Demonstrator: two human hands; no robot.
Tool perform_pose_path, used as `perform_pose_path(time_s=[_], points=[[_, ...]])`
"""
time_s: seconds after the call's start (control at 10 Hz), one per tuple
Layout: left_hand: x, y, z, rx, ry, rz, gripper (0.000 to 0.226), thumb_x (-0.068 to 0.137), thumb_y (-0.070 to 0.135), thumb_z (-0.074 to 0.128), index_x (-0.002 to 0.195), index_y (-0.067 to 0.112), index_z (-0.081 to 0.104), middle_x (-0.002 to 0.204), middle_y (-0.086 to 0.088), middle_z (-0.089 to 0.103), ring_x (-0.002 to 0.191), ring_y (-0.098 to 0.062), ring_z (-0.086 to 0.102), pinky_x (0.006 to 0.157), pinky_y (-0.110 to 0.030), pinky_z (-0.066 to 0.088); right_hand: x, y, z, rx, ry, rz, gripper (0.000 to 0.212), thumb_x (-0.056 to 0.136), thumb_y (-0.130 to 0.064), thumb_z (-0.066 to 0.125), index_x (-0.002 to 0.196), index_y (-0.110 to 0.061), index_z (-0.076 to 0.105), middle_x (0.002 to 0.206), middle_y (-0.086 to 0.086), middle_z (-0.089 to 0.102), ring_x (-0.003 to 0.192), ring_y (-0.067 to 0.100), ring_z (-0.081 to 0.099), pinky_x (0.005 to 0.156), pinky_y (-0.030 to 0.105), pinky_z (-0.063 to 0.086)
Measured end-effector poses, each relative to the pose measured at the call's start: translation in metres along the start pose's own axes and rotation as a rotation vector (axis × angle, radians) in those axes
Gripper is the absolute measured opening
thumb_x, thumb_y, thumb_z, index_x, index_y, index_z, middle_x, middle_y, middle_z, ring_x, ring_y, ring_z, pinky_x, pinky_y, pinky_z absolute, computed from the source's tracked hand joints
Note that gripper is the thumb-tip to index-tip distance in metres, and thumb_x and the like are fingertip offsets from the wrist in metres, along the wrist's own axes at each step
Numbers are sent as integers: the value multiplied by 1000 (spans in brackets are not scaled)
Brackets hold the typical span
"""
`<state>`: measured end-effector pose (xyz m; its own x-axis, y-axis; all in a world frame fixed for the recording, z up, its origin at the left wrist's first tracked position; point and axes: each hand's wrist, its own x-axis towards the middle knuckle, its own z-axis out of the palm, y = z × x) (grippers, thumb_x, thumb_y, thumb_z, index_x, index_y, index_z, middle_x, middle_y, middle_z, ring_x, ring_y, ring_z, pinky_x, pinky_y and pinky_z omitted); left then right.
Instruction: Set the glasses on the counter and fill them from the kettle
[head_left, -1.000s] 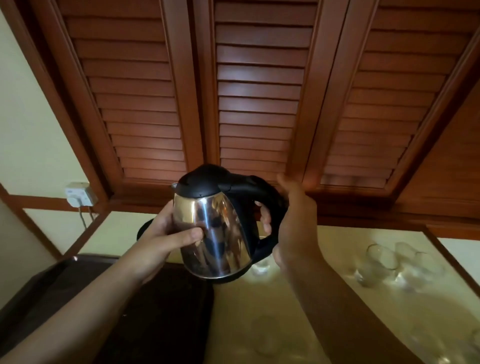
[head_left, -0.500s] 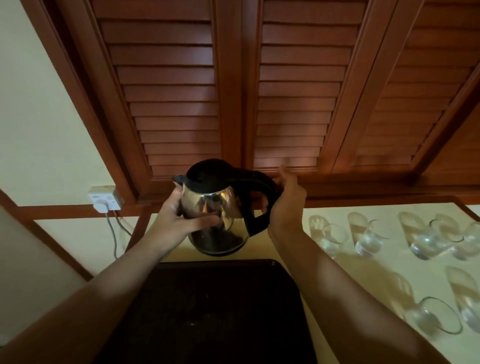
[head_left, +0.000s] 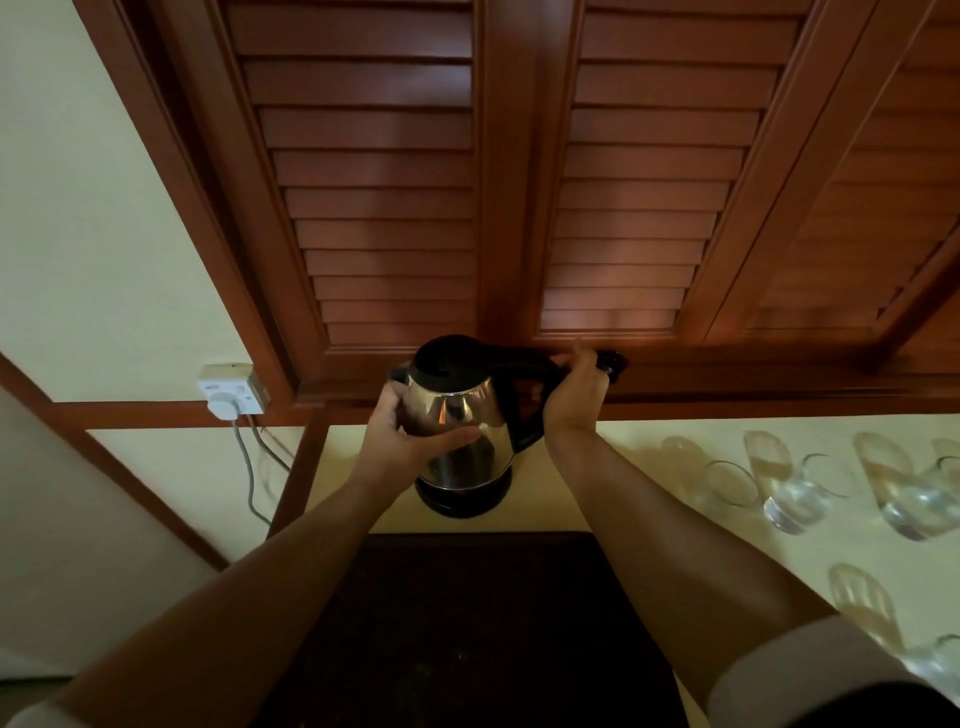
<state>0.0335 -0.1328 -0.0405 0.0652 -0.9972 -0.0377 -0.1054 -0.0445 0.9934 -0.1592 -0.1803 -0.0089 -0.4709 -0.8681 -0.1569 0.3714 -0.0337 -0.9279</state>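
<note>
A steel kettle (head_left: 457, 410) with a black lid and handle sits upright on its black base (head_left: 462, 499) at the back of the pale counter (head_left: 623, 499). My left hand (head_left: 410, 436) wraps around the kettle's steel body. My right hand (head_left: 576, 400) holds the black handle from the right side. Several clear glasses stand on the counter to the right, among them one (head_left: 727, 480) nearest the kettle, a taller one (head_left: 784, 493) and another (head_left: 904, 499) further right; some hold water.
A dark tray (head_left: 467, 623) lies on the counter in front of the kettle. A white wall socket (head_left: 228, 395) with a plug and cable is at the left. Brown louvred shutters (head_left: 389, 208) rise behind the counter. More glasses (head_left: 878, 613) stand at the right edge.
Both hands carried the kettle away from me and lowered it onto its base at the back of the counter. The view shifted so more glasses show at the right.
</note>
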Motion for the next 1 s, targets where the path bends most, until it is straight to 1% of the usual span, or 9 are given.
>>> perform_pose_path(time_s=[0.1,0.2,0.3,0.4,0.5,0.6,0.7,0.8,1.0], points=[[-1,-4,0,2,2,4,81,52,27,96,124,25,57,126,4,72,114,-6,70,84,-21,59,5,9,0,-5,-15,32,42,105,-25,44,65,-16,52,45,-10,56,51,16,54,54,30,44],[-3,-8,0,8,-17,22,82,59,19,98,128,22,55,124,9,71,106,7,72,79,-19,63,6,10,-2,-10,-11,47,37,104,-17,43,68,-13,53,52,-3,55,47,15,50,49,28,40],[-5,-16,2,46,-21,66,81,61,12,100,127,21,53,125,8,71,109,8,71,88,-25,63,7,13,-11,-1,-2,52,36,98,-7,45,63,-12,53,52,0,49,41,12,47,48,27,36],[1,-14,4,60,-31,96,79,66,9,99,125,35,53,126,9,71,111,6,70,94,-28,63,8,15,-12,24,29,32,38,96,-3,47,60,-13,51,49,-2,48,46,16,45,50,29,36],[-2,-20,7,78,-18,146,83,63,19,101,130,33,53,130,9,70,120,-2,69,103,-37,61,9,19,-14,-2,27,14,38,97,-5,46,61,-13,53,53,-3,50,51,16,46,53,29,38],[-13,-36,12,106,8,230,94,61,27,103,138,25,50,137,5,68,129,-11,67,105,-35,58,11,25,-27,-47,-5,4,37,100,-7,42,68,-11,59,64,4,52,60,19,50,60,31,39],[-13,-36,16,96,-2,213,90,61,31,102,135,31,51,137,6,67,127,-6,67,103,-30,59,11,26,-31,-106,8,7,40,103,-9,38,69,-12,57,67,4,48,62,17,46,59,31,37],[-14,-38,14,107,16,174,80,65,19,100,126,33,50,130,8,69,121,1,68,100,-28,61,9,24,-23,-186,-11,0,41,104,-12,38,66,-16,51,67,0,47,64,15,44,62,33,36],[-15,-21,7,162,-80,23,94,70,10,98,143,20,40,130,14,62,121,-4,64,110,-36,55,8,27,-36,-361,-111,-82,30,104,-27,42,84,-23,64,89,0,62,88,21,59,76,36,45]])
